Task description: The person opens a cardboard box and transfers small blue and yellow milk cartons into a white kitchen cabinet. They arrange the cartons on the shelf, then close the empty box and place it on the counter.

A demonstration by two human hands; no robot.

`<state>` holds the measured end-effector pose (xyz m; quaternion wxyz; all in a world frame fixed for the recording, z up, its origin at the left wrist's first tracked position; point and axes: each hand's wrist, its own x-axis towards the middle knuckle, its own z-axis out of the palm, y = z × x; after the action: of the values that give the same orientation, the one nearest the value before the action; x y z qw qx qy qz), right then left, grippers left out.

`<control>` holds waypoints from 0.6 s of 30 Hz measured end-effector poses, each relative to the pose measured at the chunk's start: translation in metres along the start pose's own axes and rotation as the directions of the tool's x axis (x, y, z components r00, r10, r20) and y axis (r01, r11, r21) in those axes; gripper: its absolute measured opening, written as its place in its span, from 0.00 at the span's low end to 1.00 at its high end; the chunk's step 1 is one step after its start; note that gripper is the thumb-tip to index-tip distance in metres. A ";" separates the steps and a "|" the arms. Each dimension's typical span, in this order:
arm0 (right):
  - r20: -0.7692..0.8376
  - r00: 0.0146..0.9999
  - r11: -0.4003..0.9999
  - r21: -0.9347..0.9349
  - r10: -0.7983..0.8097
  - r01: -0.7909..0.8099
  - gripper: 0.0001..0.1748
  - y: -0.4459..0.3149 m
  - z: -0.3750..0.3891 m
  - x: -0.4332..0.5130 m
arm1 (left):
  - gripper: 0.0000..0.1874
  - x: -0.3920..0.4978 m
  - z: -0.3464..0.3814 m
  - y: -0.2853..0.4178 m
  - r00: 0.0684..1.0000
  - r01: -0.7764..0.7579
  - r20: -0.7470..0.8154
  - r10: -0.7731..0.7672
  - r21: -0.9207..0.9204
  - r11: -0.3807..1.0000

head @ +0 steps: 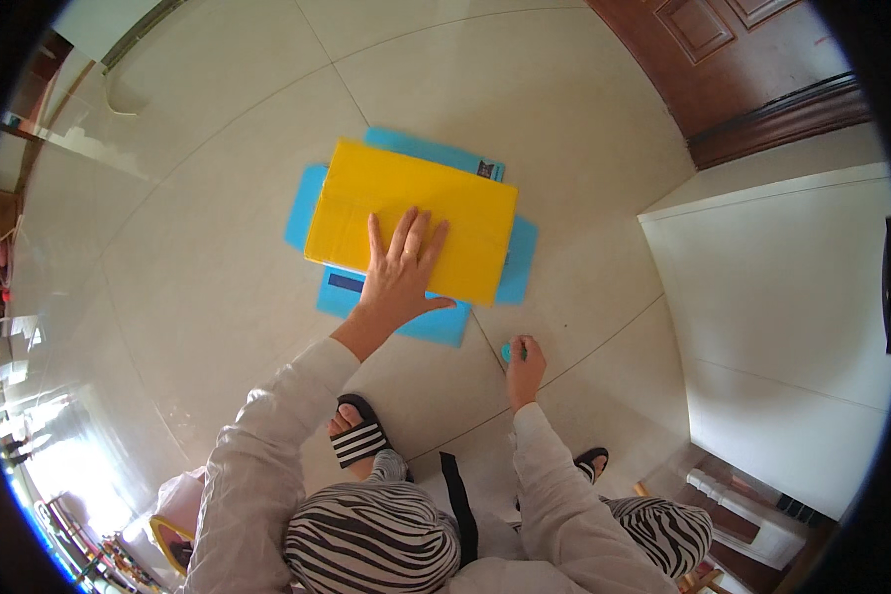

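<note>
A yellow cardboard box [445, 193] sits on the tiled floor before me. Blue flaps [521, 260] spread out from under it on several sides, and one bears a dark printed patch. My left hand [401, 267] lies on the yellow face, its fingers spread and its thumb out beyond the near edge. To the lower right of the box, my right hand [527, 364] grips a small round turquoise object [506, 353]. The fingers cover most of that object, so I cannot tell exactly what it is.
A white cabinet [772, 297] stands at the right, below a brown panelled door [735, 67]. My feet wear black slides with white stripes [360, 444]. A black strap [459, 505] hangs between my knees. Shelves with assorted things [0, 252] line the left rim.
</note>
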<state>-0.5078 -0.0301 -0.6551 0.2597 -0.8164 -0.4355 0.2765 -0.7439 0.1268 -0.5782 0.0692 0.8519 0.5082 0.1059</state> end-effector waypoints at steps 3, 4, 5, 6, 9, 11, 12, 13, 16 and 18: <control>-0.068 0.991 0.976 -0.196 -0.113 0.098 0.15 0.005 0.004 0.004 | 0.62 -0.025 -0.011 0.007 0.998 -0.043 0.035 0.043 -0.006 0.999; -0.155 0.981 0.983 -0.162 -0.114 0.089 0.16 -0.001 0.006 0.012 | 0.61 -0.034 -0.013 0.007 0.997 -0.058 0.050 0.060 -0.033 0.998; -0.240 0.964 0.989 -0.126 -0.111 0.082 0.17 -0.011 0.008 0.021 | 0.61 -0.043 -0.014 0.007 0.995 -0.073 0.064 0.077 -0.059 0.996; -0.235 0.955 0.983 -0.073 -0.182 0.170 0.19 -0.035 0.001 0.031 | 0.59 -0.050 -0.022 0.009 0.992 -0.079 0.086 0.088 -0.103 0.992; -0.063 0.858 0.859 -0.101 -0.510 0.503 0.30 -0.107 -0.016 0.059 | 0.52 -0.061 -0.040 0.012 0.977 -0.104 0.172 0.125 -0.129 0.986; 0.206 0.923 0.940 0.175 -0.325 0.292 0.34 -0.119 -0.005 0.072 | 0.49 -0.065 -0.044 0.016 0.967 -0.123 0.221 0.127 -0.032 0.992; 0.354 0.901 0.947 0.284 -0.249 0.150 0.37 -0.125 0.000 0.077 | 0.48 -0.065 -0.045 0.017 0.962 -0.131 0.245 0.123 0.019 0.991; 0.370 0.909 0.966 0.236 -0.192 0.108 0.38 -0.129 0.002 0.080 | 0.47 -0.062 -0.044 0.017 0.958 -0.162 0.253 0.139 0.072 0.984; 0.320 0.931 0.984 0.047 -0.176 0.170 0.40 -0.143 0.003 0.075 | 0.47 -0.061 -0.045 0.020 0.951 -0.202 0.265 0.157 0.154 0.967; 0.156 0.901 0.890 -0.157 -0.405 0.428 0.40 -0.139 0.008 0.068 | 0.53 -0.063 -0.045 0.023 0.959 -0.198 0.228 0.167 0.120 0.973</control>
<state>-0.5603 0.0972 -0.5834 0.2087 -0.7067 -0.6392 0.2201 -0.7649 0.0611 -0.5365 0.0535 0.9043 0.4231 -0.0177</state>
